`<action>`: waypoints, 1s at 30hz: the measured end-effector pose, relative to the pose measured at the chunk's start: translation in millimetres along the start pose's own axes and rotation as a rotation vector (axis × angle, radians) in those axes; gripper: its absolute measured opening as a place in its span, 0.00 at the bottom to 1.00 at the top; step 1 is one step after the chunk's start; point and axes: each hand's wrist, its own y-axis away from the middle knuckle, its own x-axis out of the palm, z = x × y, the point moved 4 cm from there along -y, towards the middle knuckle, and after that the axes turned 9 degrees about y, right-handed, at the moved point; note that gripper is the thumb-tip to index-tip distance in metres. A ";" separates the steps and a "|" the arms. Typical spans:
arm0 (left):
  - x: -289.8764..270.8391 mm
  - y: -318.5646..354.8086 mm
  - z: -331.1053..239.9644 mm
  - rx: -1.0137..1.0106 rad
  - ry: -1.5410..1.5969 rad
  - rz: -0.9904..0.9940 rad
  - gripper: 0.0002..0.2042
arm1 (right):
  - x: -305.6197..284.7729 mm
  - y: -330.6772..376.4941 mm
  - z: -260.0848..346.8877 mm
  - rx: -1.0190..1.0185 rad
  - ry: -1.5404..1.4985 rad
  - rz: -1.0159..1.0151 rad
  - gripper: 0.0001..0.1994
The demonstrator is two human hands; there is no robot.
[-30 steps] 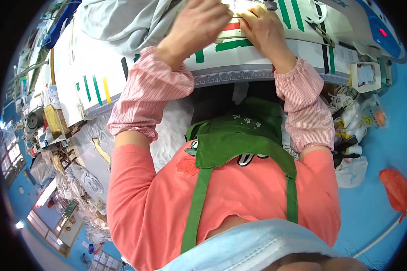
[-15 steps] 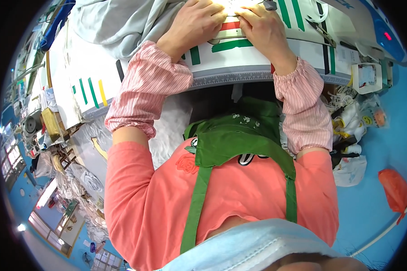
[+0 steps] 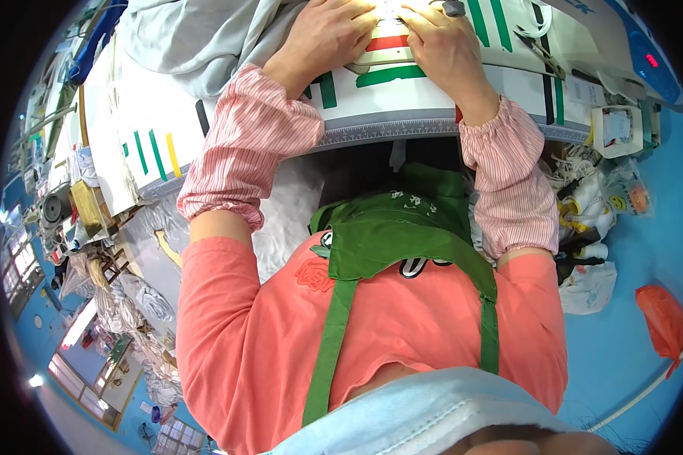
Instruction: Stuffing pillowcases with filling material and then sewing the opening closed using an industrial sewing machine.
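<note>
Both hands work at the top edge of the view, under a bright lamp on a white sewing table [image 3: 402,97]. My left hand [image 3: 332,36] is closed, its fingers bent together with the tips washed out by the glare. Close by on the right, my right hand [image 3: 446,51] is also closed, its thumb and forefinger drawn together near the lit spot. Whatever the fingertips grip is lost in the light. Between the hands shows a pale plate [image 3: 383,58] with a red strip across it. Light grey fabric [image 3: 197,38] lies heaped beside my left hand.
Green tape strips [image 3: 391,75] and a ruler tape [image 3: 387,129] mark the table. Snips [image 3: 540,53] lie right of my right hand, near a blue and white machine housing [image 3: 622,45]. A small white box [image 3: 617,130], thread spools and bags crowd the table's right end.
My left hand has shifted slightly left and up. The fingers of my right hand have moved a little; the grey fabric looks nearly the same.
</note>
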 end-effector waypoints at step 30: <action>-3.3 -7.5 16.9 -0.117 0.129 0.038 0.10 | 30.7 17.4 -45.8 0.285 0.028 -0.164 0.07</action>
